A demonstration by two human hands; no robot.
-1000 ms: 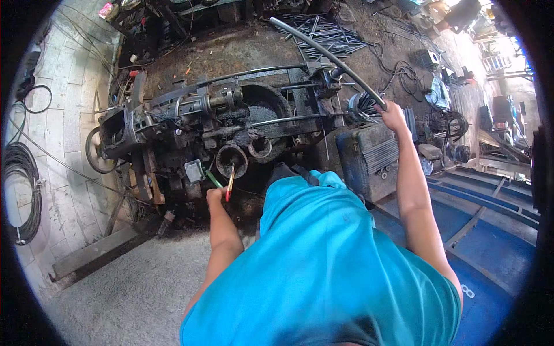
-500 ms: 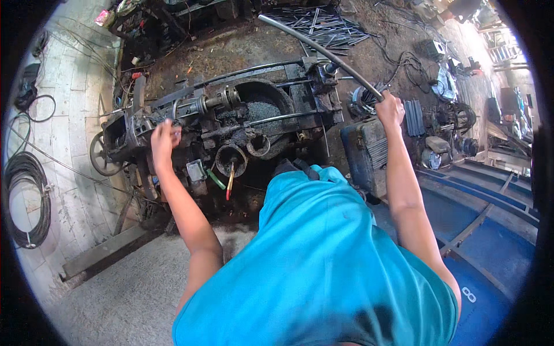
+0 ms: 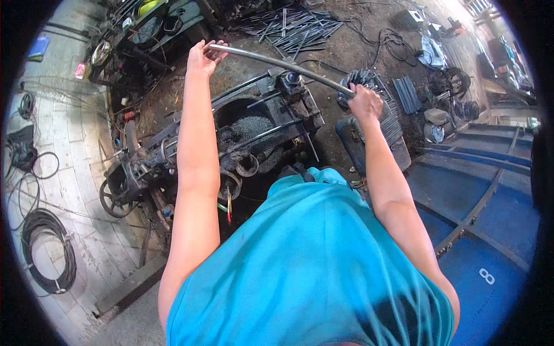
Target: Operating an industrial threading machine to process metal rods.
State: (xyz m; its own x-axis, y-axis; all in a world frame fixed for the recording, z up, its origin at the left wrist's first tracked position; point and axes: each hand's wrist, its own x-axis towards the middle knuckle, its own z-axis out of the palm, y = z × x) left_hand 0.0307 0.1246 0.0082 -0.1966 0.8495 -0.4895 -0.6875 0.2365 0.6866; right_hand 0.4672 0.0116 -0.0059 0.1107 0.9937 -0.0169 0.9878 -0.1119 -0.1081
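A long, plain metal rod (image 3: 277,62) spans the space between my hands, above the machine. Its near right end sits in my right hand (image 3: 366,105), whose fingers are wrapped around it. At the far left end is my left hand (image 3: 203,59), fingers spread and palm against or close to the tip; whether it bears the rod I cannot tell. Beneath lies a greasy, dark machine (image 3: 271,135) with steel guide bars and a trough of metal shavings (image 3: 251,128). My left forearm hides part of it. A red-tipped brush-like stick (image 3: 229,209) stands in a round cup at its near side.
A pile of cut rods (image 3: 294,29) lies on the floor beyond the machine. To the right are a bundle of rods (image 3: 407,95), a dark metal tank (image 3: 351,144) and blue panels (image 3: 490,225). A coiled black hose (image 3: 68,259) rests on the left floor.
My left hand has moved from the machine's left part up to the far end of the rod. The right hand has shifted left, and the rod now slopes more flatly.
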